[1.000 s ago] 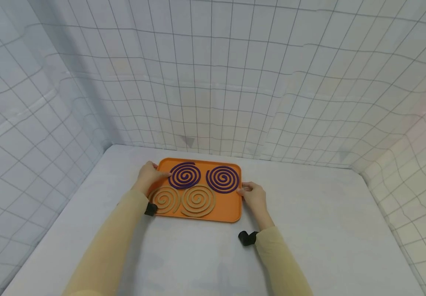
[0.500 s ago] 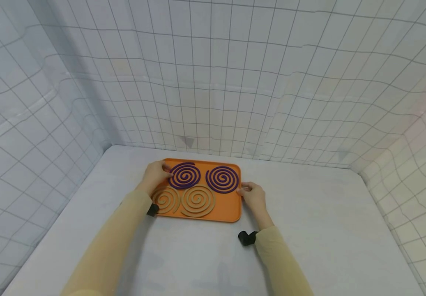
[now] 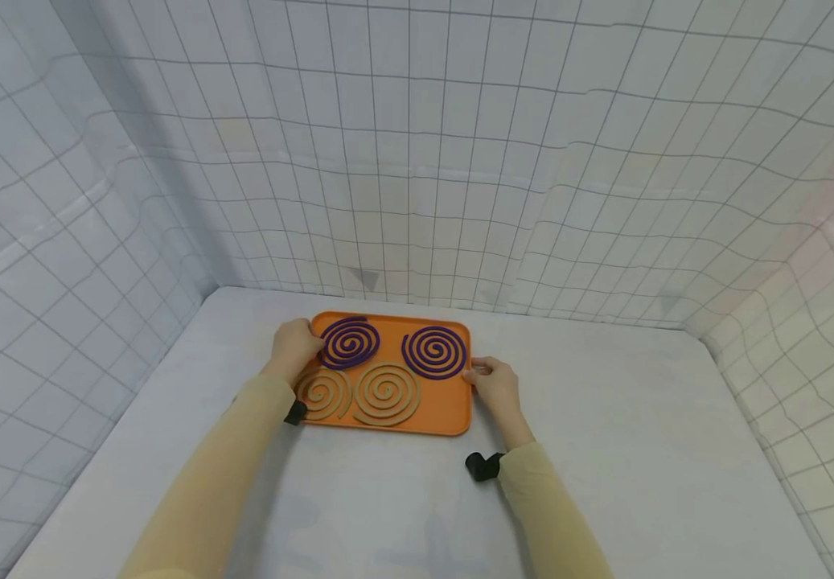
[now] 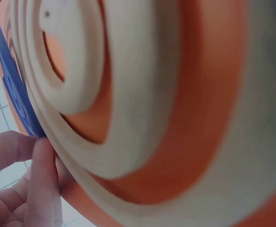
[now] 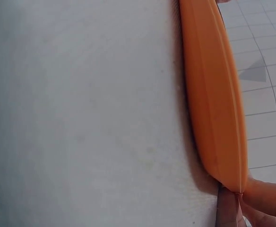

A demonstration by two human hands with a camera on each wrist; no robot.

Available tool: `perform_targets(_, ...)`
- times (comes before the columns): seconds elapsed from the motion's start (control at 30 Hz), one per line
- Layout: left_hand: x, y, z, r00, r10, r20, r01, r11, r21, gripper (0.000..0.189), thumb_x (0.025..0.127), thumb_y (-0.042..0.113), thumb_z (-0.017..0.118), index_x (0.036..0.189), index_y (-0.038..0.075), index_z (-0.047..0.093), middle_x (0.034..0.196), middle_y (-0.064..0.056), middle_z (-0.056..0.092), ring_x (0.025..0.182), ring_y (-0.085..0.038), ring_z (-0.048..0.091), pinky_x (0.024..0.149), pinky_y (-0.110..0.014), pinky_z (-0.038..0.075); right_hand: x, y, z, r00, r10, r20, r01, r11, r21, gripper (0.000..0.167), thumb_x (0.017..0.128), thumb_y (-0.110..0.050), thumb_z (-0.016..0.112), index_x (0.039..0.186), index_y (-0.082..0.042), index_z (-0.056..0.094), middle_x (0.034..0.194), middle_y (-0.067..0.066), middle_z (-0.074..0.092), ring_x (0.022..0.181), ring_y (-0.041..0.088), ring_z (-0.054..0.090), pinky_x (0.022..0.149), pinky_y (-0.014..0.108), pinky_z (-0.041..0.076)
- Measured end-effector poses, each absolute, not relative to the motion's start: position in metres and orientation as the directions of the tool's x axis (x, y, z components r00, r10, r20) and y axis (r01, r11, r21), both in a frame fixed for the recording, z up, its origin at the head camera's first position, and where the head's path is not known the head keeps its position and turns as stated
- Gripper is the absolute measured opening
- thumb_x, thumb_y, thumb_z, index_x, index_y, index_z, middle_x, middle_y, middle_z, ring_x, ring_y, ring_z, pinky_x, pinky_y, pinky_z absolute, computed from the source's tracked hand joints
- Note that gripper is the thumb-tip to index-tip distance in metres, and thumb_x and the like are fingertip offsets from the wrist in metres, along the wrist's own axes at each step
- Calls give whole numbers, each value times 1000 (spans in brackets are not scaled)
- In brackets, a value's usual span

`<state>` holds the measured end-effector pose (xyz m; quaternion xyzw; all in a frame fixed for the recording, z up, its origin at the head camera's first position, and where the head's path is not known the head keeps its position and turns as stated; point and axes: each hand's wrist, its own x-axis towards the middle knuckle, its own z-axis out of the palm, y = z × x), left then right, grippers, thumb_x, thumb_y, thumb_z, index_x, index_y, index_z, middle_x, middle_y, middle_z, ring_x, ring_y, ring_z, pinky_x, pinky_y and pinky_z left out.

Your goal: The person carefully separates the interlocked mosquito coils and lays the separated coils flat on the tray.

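Note:
An orange tray [image 3: 449, 407] lies on the white table, bearing several flat spiral mosquito coils. At its left end, my left hand [image 3: 293, 350] pinches the edge of the back-left purple mosquito coil [image 3: 349, 345] between thumb and fingers. The left wrist view shows those fingertips [image 4: 42, 150] at the purple rim, beside a large blurred beige coil [image 4: 138, 94]. My right hand [image 3: 496, 386] grips the tray's right rim; in the right wrist view, thumb and fingers close around the tray's corner [image 5: 225, 177]. A second purple coil [image 3: 434, 349] lies at the back right.
Two beige coils [image 3: 386, 392] fill the front left and middle of the tray, the left one partly behind my left wrist. White gridded cloth walls [image 3: 417, 161] enclose the table [image 3: 641, 450] at the back and both sides.
The back-left purple coil has shifted left towards the tray's end, along with the fingers of my left hand, which earlier reached further over it. My right hand stays on the rim.

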<state>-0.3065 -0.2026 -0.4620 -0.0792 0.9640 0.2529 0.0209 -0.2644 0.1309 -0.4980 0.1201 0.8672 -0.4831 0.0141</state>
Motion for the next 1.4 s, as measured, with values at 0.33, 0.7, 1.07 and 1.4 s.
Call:
perform_targets(0.33,-300,-203,-457,-958,-152,-243,-269,768,581,30,90,11,61,108,-12,57,92,-22,71,53,-9,66,87,-36,58,-263,132,-496,-973,189,-132,212,506,-836,30,86,-14,75,113,-2,72,90,14,73,66,13,62,57,18,45)
perform_targets(0.7,-298,-190,-447,-968,214,-130,144,901,409,34,90,24,72,111,-2,65,109,-20,66,103,-35,61,94,-48,49,-263,132,-496,-972,178,-151,222,508,-832,32,87,-16,75,116,-2,71,91,14,72,68,14,63,57,19,45)
perform_targets(1.07,-295,-173,-446,-903,296,-311,177,917,357,64,95,31,66,150,8,41,159,-24,25,145,-44,26,119,-57,24,-263,132,-497,-972,177,-152,224,521,-824,32,87,-18,75,116,-3,71,91,13,71,70,14,60,57,18,42)
perform_targets(1.4,-299,-164,-448,-913,287,-289,182,922,342,64,95,29,67,147,1,43,156,-26,31,146,-44,24,119,-55,24,-262,132,-495,-973,170,-153,221,518,-826,33,88,-18,74,117,-3,71,89,12,70,69,14,60,57,19,42)
